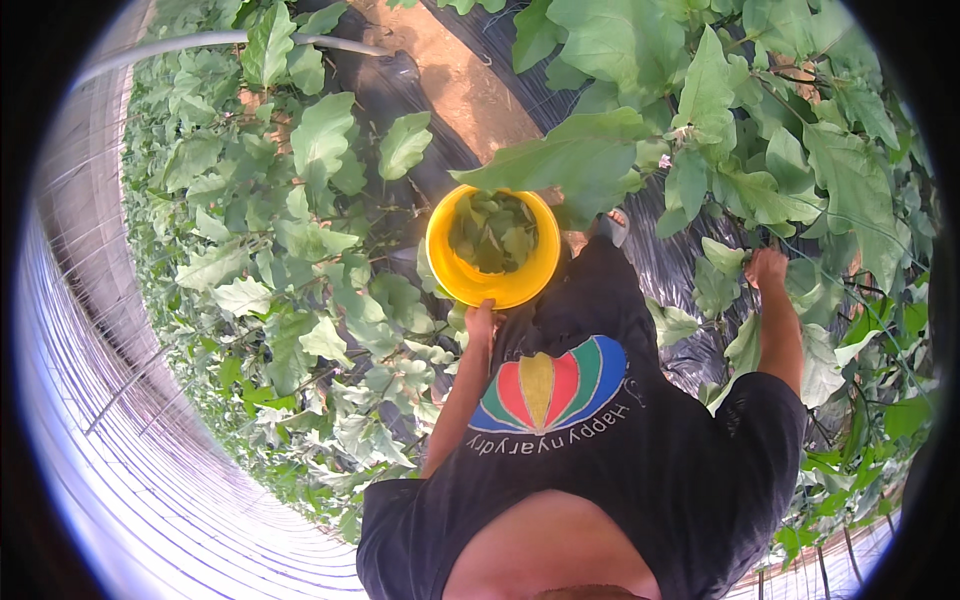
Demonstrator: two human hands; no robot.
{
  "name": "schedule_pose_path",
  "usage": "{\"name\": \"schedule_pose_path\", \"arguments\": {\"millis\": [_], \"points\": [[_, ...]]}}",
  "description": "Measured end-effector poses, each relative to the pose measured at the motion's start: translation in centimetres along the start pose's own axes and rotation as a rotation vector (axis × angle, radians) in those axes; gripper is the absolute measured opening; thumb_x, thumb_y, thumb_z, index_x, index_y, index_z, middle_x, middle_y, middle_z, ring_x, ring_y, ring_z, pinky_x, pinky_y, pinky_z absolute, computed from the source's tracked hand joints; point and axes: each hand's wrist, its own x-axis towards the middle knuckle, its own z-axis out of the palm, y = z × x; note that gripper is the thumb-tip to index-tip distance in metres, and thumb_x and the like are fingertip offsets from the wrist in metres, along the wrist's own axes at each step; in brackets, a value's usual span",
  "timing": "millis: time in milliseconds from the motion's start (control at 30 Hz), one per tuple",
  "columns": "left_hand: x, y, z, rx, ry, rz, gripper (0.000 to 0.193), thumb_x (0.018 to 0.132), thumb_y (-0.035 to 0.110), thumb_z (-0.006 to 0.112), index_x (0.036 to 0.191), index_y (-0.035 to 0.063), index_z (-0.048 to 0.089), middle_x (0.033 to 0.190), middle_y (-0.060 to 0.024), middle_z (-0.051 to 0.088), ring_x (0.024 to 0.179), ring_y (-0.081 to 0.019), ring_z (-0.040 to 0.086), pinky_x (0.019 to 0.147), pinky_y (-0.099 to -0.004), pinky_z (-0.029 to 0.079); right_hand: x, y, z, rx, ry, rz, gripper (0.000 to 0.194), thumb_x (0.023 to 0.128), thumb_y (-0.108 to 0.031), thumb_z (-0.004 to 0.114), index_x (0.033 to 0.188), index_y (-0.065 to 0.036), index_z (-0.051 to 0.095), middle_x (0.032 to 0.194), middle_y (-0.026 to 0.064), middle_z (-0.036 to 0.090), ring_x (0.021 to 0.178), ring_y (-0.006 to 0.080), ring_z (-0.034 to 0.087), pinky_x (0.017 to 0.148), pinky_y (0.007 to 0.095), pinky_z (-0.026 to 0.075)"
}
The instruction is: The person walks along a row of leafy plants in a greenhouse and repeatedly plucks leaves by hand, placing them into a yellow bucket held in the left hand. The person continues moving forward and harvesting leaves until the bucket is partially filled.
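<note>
My left hand (482, 324) grips the near rim of a yellow plastic bucket (491, 291), which is tilted so that its mouth faces up to me. Picked green leaves (495, 231) lie inside it. My right hand (766, 268) is stretched out to the right among the stems and leaves of a plant with broad lobed leaves (712, 281). Its fingers are curled near a stem; whether they hold anything is hidden. A large leaf (570, 154) overhangs the bucket's far rim.
Dense leafy rows stand on both sides, with black plastic mulch (442, 142) along their beds. A bare soil path (469, 94) runs ahead. Thin green strings (855, 217) cross the right-hand plants. A pale curved pipe (225, 36) spans the upper left; a ribbed greenhouse wall (150, 495) curves at lower left.
</note>
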Motion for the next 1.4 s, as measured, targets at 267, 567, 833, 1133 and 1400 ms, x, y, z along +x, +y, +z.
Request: {"name": "schedule_pose_path", "arguments": {"millis": [267, 567, 833, 1133, 1400], "points": [[0.0, -0.4, -0.6, -0.024, -0.02, 0.019, 0.022, 0.081, 0.021, 0.057, 0.085, -0.0009, 0.055, 0.057, -0.0138, 0.058, 0.046, -0.0205, 0.053, 0.045, -0.0316, 0.039, 2.5, -1.3, 0.1, 0.07, -0.08, -0.074, 0.034, 0.071, -0.028, 0.061, 0.101, -0.014, 0.07, 0.107, 0.0078, 0.067, 0.1, 0.0279, 0.065, 0.083, 0.0411, 0.052], [0.0, 0.7, -0.4, -0.027, -0.018, 0.023, 0.02, 0.08, 0.019, 0.056, 0.09, 0.0017, 0.054, 0.055, -0.0102, 0.054, 0.045, -0.0196, 0.055, 0.043, -0.0306, 0.041, 2.5, -1.3, -4.0, 0.121, -0.178, -0.061, 0.04, 0.069, -0.032, 0.063, 0.104, -0.013, 0.069, 0.114, 0.0106, 0.064, 0.107, 0.027, 0.06, 0.087, 0.0367, 0.05], [-0.2, 4.0, 0.0, 0.087, -0.05, 0.081, 0.022, 0.079, 0.02, 0.059, 0.088, -0.0005, 0.057, 0.061, -0.0107, 0.057, 0.046, -0.0189, 0.053, 0.045, -0.0295, 0.039, 3.0, -1.9, -4.9, 0.092, -0.193, -0.196, 0.04, 0.078, -0.03, 0.05, 0.107, -0.008, 0.067, 0.114, 0.0145, 0.063, 0.108, 0.0294, 0.06, 0.087, 0.0398, 0.05], [1.1, 6.8, -0.7, 0.119, -0.174, 0.147, 0.022, 0.081, 0.016, 0.057, 0.098, 0.0011, 0.056, 0.066, -0.0061, 0.057, 0.047, -0.017, 0.055, 0.045, -0.0275, 0.04, 3.6, -3.4, -6.0, 0.167, -0.302, -0.103, 0.042, 0.072, -0.032, 0.056, 0.106, -0.01, 0.068, 0.114, 0.0132, 0.064, 0.107, 0.0292, 0.061, 0.087, 0.039, 0.049], [6.3, 9.7, -2.3, 0.178, -0.188, 0.078, 0.016, 0.082, 0.018, 0.058, 0.089, 0.0033, 0.055, 0.061, -0.0044, 0.053, 0.044, -0.0159, 0.054, 0.041, -0.0266, 0.038, -2.5, 2.7, -13.7, 0.259, -0.288, 0.005, 0.043, 0.081, -0.035, 0.047, 0.108, -0.007, 0.065, 0.116, 0.0146, 0.062, 0.108, 0.0311, 0.059, 0.088, 0.041, 0.047]]}}
